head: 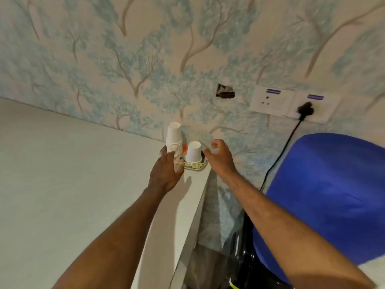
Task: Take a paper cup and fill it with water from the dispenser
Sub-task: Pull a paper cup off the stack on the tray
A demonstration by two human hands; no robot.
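Two stacks of upside-down white paper cups stand on a patterned tray (198,168) at the far corner of a white counter. The tall stack (174,138) is on the left, the short stack (193,152) on the right. My left hand (164,174) reaches to the base of the tall stack with fingers spread and holds nothing. My right hand (219,157) hovers just right of the short stack, fingers curled open, apart from the cups. The blue water bottle (325,195) of the dispenser fills the right side below.
The white counter (73,184) runs along the left and ends at an edge near the tray. On the tree-patterned wall there is a socket plate (287,103) with a black plug and cable (279,155) running down behind the bottle. Black dispenser body (243,257) sits below.
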